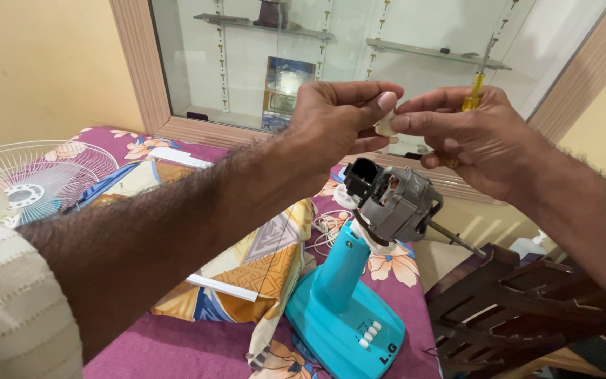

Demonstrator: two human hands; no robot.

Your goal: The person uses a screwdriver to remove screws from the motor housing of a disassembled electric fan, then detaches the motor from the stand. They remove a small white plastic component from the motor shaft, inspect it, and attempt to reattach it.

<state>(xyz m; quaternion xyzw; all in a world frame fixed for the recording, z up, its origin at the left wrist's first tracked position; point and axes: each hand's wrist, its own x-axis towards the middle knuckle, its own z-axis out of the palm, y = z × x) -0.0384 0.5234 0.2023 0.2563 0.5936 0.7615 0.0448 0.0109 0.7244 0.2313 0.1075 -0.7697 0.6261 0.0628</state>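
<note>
The small pale plastic piece (386,126) sits pinched between your two hands, held up in the air above the bare grey fan motor (395,201). Your left hand (338,116) clamps it with thumb and fingertips; your right hand (468,137) grips its other side while also keeping the yellow-handled screwdriver (474,90) tucked in the palm, shaft pointing up. The piece is whitish and mostly hidden by your fingers, so its shape is hard to tell. The work looks well into disassembly: the motor stands uncovered on the turquoise plastic fan stand (345,309), shaft bare, and the white wire fan guard (36,179) lies apart on the flowered purple bed sheet (177,347). The motor remains mounted on the stand.
</note>
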